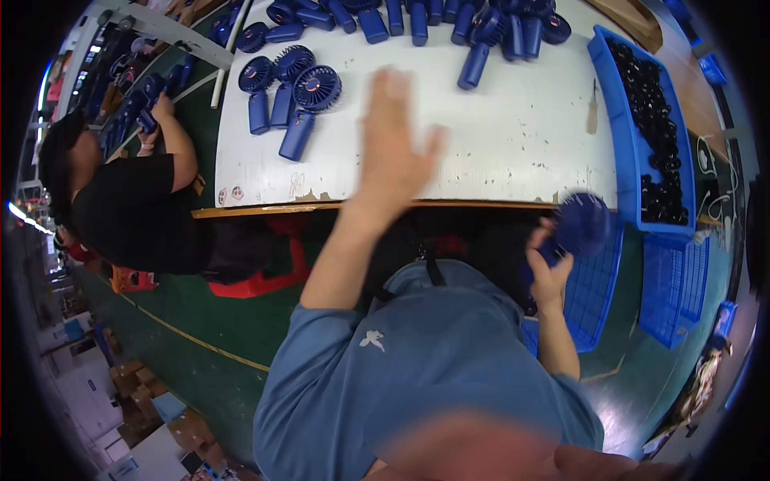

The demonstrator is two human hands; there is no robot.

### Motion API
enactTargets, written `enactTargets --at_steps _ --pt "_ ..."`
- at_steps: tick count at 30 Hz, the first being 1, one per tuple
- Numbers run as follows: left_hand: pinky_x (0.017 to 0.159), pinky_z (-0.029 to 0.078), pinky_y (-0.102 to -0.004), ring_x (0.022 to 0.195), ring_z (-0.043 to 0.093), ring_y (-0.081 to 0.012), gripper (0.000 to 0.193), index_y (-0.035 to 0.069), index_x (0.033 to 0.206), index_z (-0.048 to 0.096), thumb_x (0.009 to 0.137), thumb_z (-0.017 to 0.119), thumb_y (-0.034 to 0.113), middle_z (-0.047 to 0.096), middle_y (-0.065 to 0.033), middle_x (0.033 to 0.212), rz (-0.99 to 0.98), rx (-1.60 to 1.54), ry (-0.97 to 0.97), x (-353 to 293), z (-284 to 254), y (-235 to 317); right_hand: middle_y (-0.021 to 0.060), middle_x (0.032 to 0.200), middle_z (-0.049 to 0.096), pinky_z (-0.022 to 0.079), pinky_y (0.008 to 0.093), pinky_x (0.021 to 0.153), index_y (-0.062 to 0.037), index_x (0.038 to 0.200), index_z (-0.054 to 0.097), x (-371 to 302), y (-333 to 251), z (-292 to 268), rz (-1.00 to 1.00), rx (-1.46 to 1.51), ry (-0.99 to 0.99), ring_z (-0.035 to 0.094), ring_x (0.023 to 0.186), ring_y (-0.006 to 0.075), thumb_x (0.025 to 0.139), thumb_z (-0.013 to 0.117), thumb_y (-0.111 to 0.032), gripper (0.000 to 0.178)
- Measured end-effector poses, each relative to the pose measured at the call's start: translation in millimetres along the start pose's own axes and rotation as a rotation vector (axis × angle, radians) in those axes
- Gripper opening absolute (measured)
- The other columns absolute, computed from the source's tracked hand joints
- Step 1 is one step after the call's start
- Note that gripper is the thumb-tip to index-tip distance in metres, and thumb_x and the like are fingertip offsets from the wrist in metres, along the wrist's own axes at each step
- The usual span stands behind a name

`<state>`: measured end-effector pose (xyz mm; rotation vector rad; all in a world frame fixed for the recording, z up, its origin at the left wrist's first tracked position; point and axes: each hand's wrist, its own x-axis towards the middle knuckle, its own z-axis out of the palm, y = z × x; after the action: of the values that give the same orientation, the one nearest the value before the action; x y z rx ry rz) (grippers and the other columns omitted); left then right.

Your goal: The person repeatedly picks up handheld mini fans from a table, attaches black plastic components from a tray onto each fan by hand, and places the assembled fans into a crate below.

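Observation:
My left hand is stretched out over the white table, its fingers extended and its thumb apart, blurred by motion, with nothing in it. Down at the table's front edge on the right, my right hand is closed round the handle of a blue handheld fan; the fan's round head points up and is somewhat blurred. Left of my left hand lie three more blue fans, the nearest of them a handheld fan with its grille facing up. One single fan lies farther off to the right.
Several blue fans crowd the far edge of the white table. At its right side stands a blue crate of small black parts; blue baskets are lower down. A thin tool lies nearby. A co-worker handles fans at left.

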<state>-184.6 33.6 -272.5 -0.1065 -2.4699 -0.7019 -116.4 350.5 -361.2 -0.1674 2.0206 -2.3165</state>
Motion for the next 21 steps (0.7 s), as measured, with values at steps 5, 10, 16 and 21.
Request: enactTargets --at_steps 5,10,16,21 --pt "0.112 0.037 -0.0501 0.129 0.047 -0.0469 0.062 -0.012 0.139 0.045 0.091 0.068 0.02 0.052 -0.0332 0.137 -0.184 0.467 0.088 -38.3 -49.7 -126.2 0.022 0.123 0.064 0.044 0.0366 0.101 0.0082 0.127 0.056 -34.5 117.7 -143.9 0.261 -0.741 0.397 0.061 0.114 0.0298 0.087 0.069 -0.011 0.047" --pt "0.103 0.045 -0.0461 0.12 0.054 -0.041 0.066 -0.012 0.139 0.046 0.089 0.07 0.022 0.059 -0.0289 0.129 -0.428 0.46 -0.064 -30.6 -65.2 -144.9 0.0249 0.116 0.069 0.047 0.0396 0.097 0.0087 0.121 0.062 -55.9 266.8 -240.1 0.693 -0.824 0.292 0.066 0.111 0.0346 0.086 0.072 -0.021 0.047" --pt "0.1 0.048 -0.0411 0.115 0.059 -0.0371 0.071 -0.013 0.138 0.046 0.082 0.074 0.018 0.062 -0.027 0.121 -0.551 0.18 -0.108 -21.0 -52.3 -153.4 0.0075 0.085 0.067 0.047 0.0341 0.048 0.0031 0.106 0.067 -59.3 294.6 -249.6 0.847 -0.857 0.265 0.063 0.068 0.0158 0.092 0.07 -0.024 0.03" --pt "0.082 0.053 -0.0305 0.09 0.062 -0.0142 0.05 0.0 0.122 0.055 0.078 0.076 0.007 0.064 -0.0066 0.106 -0.862 -0.953 0.034 -57.3 -46.1 -70.1 0.014 0.1 0.071 0.053 0.0299 0.085 0.0016 0.123 0.064 17.3 107.2 -92.6 0.353 -0.402 0.096 0.067 0.094 0.0185 0.097 0.065 -0.017 0.032"
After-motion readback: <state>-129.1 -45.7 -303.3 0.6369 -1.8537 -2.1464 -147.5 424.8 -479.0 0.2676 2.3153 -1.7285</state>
